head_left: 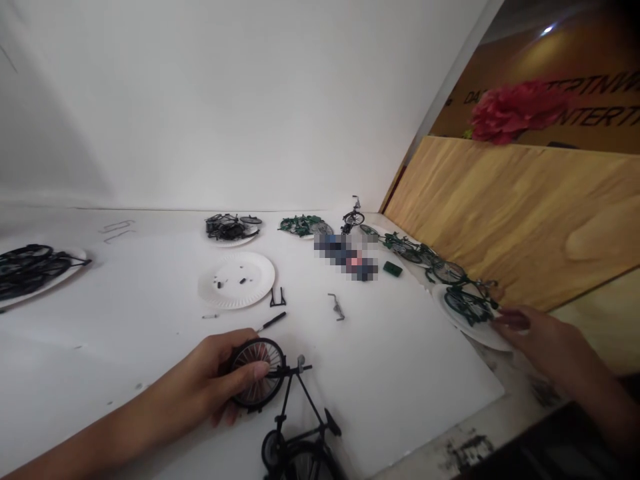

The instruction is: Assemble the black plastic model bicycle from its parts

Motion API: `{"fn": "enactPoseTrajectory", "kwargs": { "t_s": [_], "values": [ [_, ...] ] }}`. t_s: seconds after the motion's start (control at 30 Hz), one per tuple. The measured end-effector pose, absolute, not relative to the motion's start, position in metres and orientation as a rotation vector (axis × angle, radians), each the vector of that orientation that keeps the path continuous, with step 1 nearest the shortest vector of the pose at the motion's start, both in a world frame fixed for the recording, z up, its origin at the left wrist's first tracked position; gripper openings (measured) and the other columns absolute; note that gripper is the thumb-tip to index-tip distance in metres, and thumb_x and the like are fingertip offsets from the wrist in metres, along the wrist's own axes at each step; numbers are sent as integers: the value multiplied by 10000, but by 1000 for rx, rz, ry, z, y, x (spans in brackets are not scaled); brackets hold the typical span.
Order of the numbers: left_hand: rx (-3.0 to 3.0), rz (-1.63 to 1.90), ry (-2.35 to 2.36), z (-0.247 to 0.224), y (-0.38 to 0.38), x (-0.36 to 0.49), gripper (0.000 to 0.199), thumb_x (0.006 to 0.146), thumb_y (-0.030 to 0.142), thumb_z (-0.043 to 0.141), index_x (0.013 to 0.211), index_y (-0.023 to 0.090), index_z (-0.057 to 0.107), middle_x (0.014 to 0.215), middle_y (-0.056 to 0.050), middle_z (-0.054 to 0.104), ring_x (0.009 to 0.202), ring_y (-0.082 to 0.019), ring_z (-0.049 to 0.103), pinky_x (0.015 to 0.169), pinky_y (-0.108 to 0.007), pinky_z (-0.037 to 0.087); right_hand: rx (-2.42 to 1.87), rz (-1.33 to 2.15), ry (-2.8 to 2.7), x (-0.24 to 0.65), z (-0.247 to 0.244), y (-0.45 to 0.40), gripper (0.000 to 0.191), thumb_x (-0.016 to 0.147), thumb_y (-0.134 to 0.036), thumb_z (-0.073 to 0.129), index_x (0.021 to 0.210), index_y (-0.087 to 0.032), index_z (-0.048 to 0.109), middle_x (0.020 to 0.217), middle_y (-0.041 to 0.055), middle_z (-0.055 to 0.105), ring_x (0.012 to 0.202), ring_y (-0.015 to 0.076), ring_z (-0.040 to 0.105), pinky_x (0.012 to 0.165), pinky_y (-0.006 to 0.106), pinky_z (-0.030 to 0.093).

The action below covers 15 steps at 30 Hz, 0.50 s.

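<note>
My left hand (215, 377) is closed around the wheel of a small black model bicycle (332, 423), thumb across the spokes. The bicycle's other wheel is cut off by the bottom edge. At the right, my right hand (550, 347) reaches to the rim of a paper plate (487, 340). A green model bicycle (465, 305) lies on that plate, close to my fingertips. The right fingers are pinched together there; what they grip, if anything, cannot be made out. A thin screwdriver with a black handle (275, 321) lies just beyond my left hand.
A paper plate (265, 273) holds a few tiny dark parts. Near it lie a black fork-shaped piece (278, 301) and silver handlebars (337, 307). Plates of black bicycles (230, 228) and green bicycles (303, 225) stand behind. A wooden panel (520, 207) borders the right. One patch is pixelated.
</note>
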<state>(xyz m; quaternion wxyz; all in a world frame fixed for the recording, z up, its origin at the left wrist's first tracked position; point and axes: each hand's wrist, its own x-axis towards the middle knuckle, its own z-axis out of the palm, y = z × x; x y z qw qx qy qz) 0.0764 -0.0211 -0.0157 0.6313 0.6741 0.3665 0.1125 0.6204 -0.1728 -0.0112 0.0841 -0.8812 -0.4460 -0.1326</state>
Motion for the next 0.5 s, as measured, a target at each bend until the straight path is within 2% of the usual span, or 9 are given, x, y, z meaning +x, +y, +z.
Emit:
{"fn": "enactPoseTrajectory", "kwargs": {
  "t_s": [0.13, 0.27, 0.37, 0.5],
  "values": [
    [1547, 267, 849, -15, -22, 76, 422, 871, 580, 594, 877, 160, 551, 645, 32, 552, 473, -87, 524, 432, -179, 408, -2639, -391, -1332, 620, -19, -170, 254, 783, -464, 495, 906, -258, 577, 904, 110, 765, 886, 340, 721, 742, 410, 512],
    [1554, 265, 824, -16, -21, 76, 420, 875, 580, 588, 870, 162, 548, 672, 28, 551, 490, -89, 531, 437, -179, 416, -2653, -377, -1366, 622, -15, -164, 139, 800, -368, 502, 853, -248, 550, 877, 120, 752, 863, 314, 716, 716, 375, 496],
    [1555, 263, 810, -16, -21, 76, 417, 879, 578, 582, 861, 163, 548, 696, 18, 573, 495, -89, 530, 442, -183, 425, -2661, -359, -1426, 624, -10, -158, 85, 783, -306, 541, 842, -245, 537, 860, 98, 744, 830, 286, 712, 690, 339, 483],
    [1563, 260, 827, -15, -21, 75, 413, 878, 576, 583, 858, 164, 553, 644, 24, 563, 481, -94, 525, 441, -184, 424, -2687, -400, -1412, 623, -2, -164, 112, 739, -298, 610, 814, -247, 544, 773, 57, 743, 746, 256, 714, 608, 298, 469]
  ]
}}
